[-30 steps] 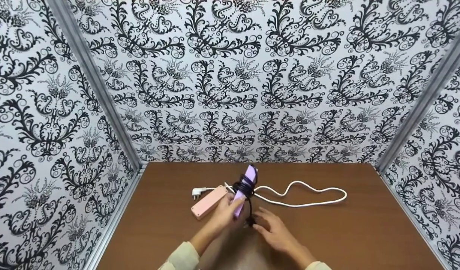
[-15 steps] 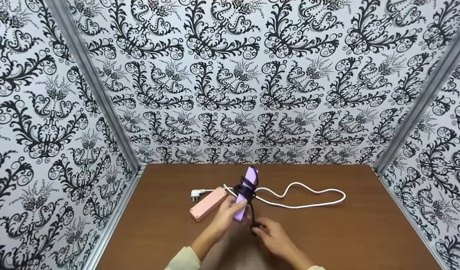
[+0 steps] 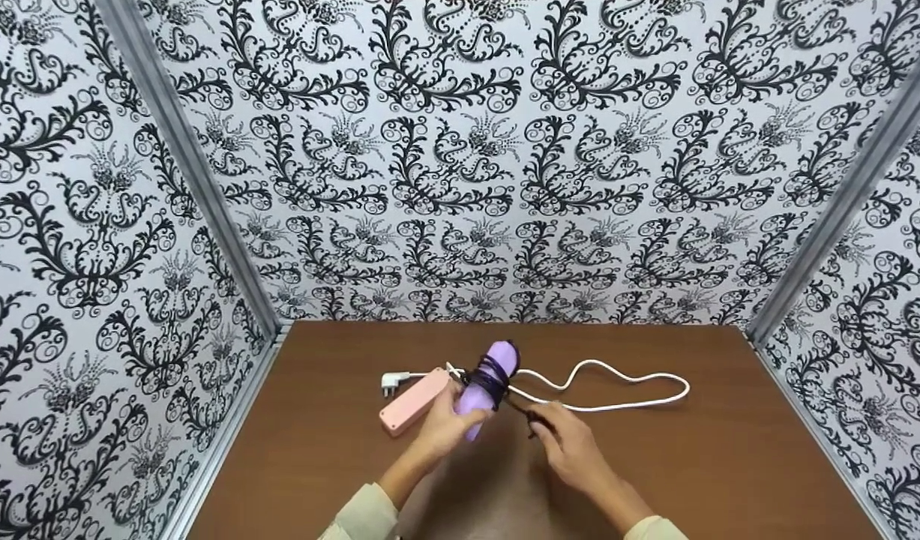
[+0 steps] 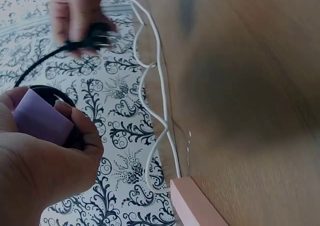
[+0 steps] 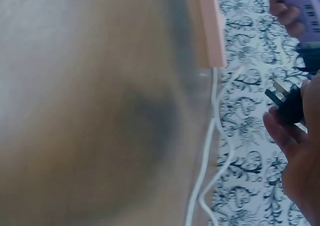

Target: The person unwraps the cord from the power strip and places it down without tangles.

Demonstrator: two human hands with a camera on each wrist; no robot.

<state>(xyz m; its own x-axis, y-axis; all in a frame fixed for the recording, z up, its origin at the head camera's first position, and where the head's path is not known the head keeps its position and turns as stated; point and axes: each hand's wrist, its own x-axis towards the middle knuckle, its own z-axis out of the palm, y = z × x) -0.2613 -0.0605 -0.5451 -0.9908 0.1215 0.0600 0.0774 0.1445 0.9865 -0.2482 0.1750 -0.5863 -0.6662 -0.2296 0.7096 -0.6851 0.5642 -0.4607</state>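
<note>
My left hand [image 3: 441, 429] grips the lower end of a purple power strip [image 3: 502, 352], held tilted above the table. A black cord [image 3: 488, 381] is wound round its middle in several turns. Socket slots show on the strip in the right wrist view. From the coil a length of cord runs across to my right hand [image 3: 577, 452], which pinches the black plug [image 5: 290, 106]. The plug's metal prongs stick out past the fingers. Little of the plug shows in the head view, as the fingers cover it.
A pink power strip [image 3: 415, 405] lies on the brown table [image 3: 340, 480] just left of my left hand. Its white cord [image 3: 624, 409] loops out to the right, and its white plug [image 3: 390, 383] lies at the left. Patterned walls [image 3: 460, 187] enclose the back and sides.
My right hand has taken hold of the plug and drawn it rightward and up, pulling the cord's end taut. The purple power strip has turned in my left hand, showing a broader face.
</note>
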